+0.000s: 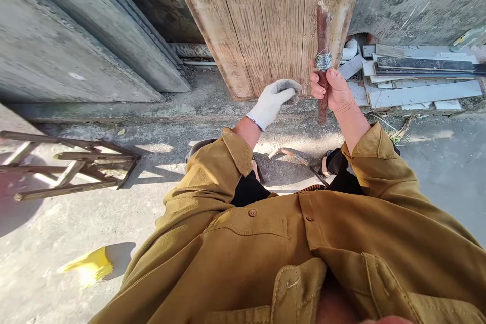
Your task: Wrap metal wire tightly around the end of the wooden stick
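My right hand [333, 92], bare, is wrapped round a reddish-brown wooden stick [323, 25] held upright in the view. A coil of thin silvery wire [323, 62] is wound round the stick, just above my fingers. To the left, my left hand [275, 100] wears a white glove with grey fingertips. Its thumb and fingers are pinched together on what looks like a fine strand of the wire, which runs faintly toward the stick. The fingertips are partly hidden, and the two hands are apart.
Wooden planks [261, 25] lean upright ahead, with grey concrete slabs [76, 35] to their left. A pile of white and dark strips [425, 92] lies right. On the floor are a curved stick [290, 154] between my feet, a wooden frame [87, 159] and a yellow object [91, 265].
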The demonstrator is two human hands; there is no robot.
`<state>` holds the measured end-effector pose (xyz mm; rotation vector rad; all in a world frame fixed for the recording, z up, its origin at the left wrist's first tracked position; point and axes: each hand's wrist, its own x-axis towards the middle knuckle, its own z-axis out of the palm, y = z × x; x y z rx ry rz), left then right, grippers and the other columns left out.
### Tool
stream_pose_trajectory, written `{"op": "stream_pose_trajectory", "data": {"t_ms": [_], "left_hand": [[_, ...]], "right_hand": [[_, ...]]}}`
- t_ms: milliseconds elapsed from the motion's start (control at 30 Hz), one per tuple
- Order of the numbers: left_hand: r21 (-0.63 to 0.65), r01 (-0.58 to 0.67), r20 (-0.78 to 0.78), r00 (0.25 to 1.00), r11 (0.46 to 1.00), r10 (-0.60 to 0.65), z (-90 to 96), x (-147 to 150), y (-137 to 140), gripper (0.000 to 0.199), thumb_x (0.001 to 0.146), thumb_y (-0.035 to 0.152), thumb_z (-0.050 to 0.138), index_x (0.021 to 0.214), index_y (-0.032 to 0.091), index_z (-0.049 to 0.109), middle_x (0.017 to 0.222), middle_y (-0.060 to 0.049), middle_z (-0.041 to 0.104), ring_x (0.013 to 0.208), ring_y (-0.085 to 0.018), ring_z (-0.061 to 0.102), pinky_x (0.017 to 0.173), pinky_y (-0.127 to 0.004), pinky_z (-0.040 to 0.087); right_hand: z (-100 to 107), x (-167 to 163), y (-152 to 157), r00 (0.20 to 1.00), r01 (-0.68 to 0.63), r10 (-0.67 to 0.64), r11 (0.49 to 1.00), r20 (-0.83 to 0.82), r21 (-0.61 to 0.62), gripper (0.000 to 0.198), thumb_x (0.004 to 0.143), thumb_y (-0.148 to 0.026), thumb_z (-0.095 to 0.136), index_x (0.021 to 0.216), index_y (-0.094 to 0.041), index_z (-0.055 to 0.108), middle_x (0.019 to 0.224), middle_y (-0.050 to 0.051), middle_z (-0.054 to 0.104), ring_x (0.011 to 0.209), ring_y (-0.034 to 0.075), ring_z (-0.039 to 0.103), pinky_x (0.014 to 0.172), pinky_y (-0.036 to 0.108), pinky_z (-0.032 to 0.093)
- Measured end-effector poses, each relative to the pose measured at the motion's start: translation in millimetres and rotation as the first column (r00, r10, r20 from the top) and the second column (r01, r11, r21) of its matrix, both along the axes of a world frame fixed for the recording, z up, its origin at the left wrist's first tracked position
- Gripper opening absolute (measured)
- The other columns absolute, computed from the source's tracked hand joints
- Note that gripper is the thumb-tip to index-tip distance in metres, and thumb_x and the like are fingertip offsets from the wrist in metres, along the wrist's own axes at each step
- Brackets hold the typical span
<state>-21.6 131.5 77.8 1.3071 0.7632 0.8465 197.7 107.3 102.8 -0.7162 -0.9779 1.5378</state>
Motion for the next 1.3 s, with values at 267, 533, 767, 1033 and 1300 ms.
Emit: {"op": "stream_pose_trajectory", "data": {"t_ms": [267, 533, 767, 1033, 1300], "left_hand": [[-0.215, 0.04, 0.2, 0.98, 0.976, 0.004, 15.9, -1, -8, 0.022, 0.095, 0.036, 0.084, 0.095, 0.019, 0.07, 0.084, -0.005, 0.075, 0.077, -0.02, 0.078, 0.081, -0.037, 0.069], [-0.235, 0.049, 0.195, 0.981, 0.971, -0.002, 18.7, 1, -10, 0.017, 0.091, 0.028, 0.082, 0.088, 0.019, 0.068, 0.075, -0.002, 0.071, 0.062, -0.015, 0.071, 0.066, -0.029, 0.063], [-0.246, 0.051, 0.248, 0.969, 0.968, 0.012, 21.3, 1, -15, 0.018, 0.095, 0.03, 0.076, 0.085, 0.021, 0.065, 0.076, -0.002, 0.067, 0.068, -0.017, 0.071, 0.073, -0.033, 0.067], [-0.3, 0.073, 0.202, 0.979, 0.951, -0.012, 25.5, -5, -14, 0.041, 0.096, 0.042, 0.07, 0.068, 0.024, 0.047, 0.072, -0.003, 0.059, 0.065, -0.02, 0.068, 0.07, -0.04, 0.064], [0.255, -0.131, 0.019, 0.991, 0.958, 0.131, 11.5, -19, -17, 0.049, 0.082, 0.037, 0.093, 0.124, 0.024, 0.072, 0.139, -0.013, 0.07, 0.118, -0.03, 0.071, 0.103, -0.046, 0.058]], "right_hand": [[10, -7, -5, 0.996, 0.087, -0.089, 0.992, -0.011, -0.095, 0.04, 0.097, -0.055, 0.092, 0.104, -0.026, 0.067, 0.081, -0.006, 0.061, 0.052, 0.007, 0.041, 0.051, 0.026, 0.048], [5, -2, -6, 0.999, 0.013, -0.015, 0.998, -0.04, -0.068, 0.047, 0.094, -0.062, 0.093, 0.117, -0.028, 0.071, 0.079, -0.008, 0.06, 0.053, 0.008, 0.04, 0.062, 0.028, 0.061], [21, -9, -9, 0.999, -0.039, 0.036, 0.991, -0.027, -0.13, 0.049, 0.092, -0.06, 0.094, 0.119, -0.028, 0.069, 0.072, -0.008, 0.052, 0.05, 0.008, 0.035, 0.042, 0.023, 0.032], [26, 5, -8, 0.999, -0.042, 0.044, 0.991, 0.011, -0.127, 0.05, 0.09, -0.063, 0.095, 0.106, -0.025, 0.068, 0.076, -0.006, 0.06, 0.048, 0.006, 0.034, 0.04, 0.023, 0.031], [29, 6, -8, 0.995, 0.083, -0.069, 0.974, 0.073, -0.212, 0.047, 0.097, -0.067, 0.085, 0.105, -0.026, 0.064, 0.079, -0.005, 0.057, 0.053, 0.009, 0.032, 0.041, 0.022, 0.032]]}}
